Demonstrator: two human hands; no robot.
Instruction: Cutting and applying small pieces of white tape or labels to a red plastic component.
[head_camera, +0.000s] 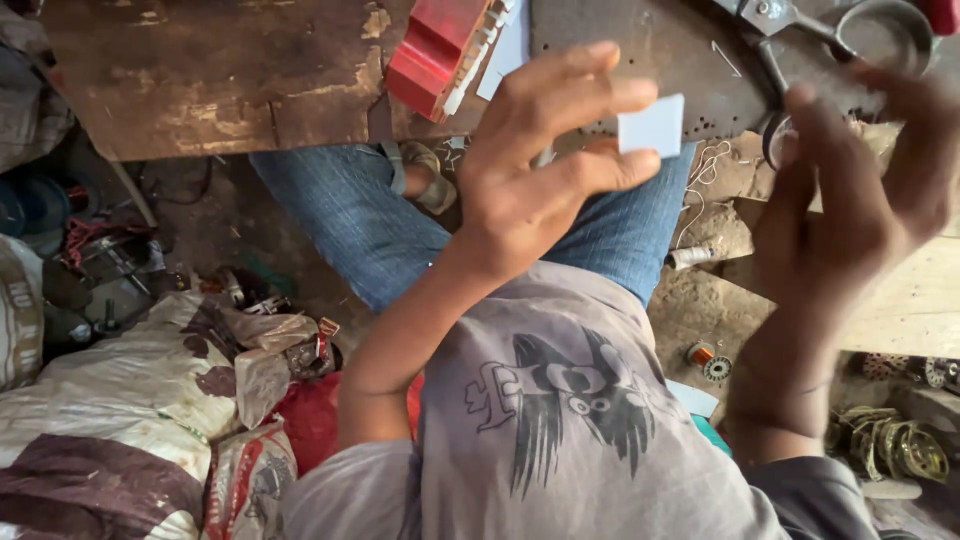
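Fingers (600, 170) of the left hand (530, 180) pinch a small white card (652, 126).

Matt paper card (651, 126), worn rough wooden bench (200, 80), metal scissors (800, 40).

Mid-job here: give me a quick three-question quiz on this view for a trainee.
1. True or false: the left hand pinches a small pale card.
2. What lies on the bench by the right hand? A) scissors B) hammer C) saw
3. Fill in: the block at the bench edge is coloured ____.

Key: 1 true. 2 A, the scissors. 3 red.
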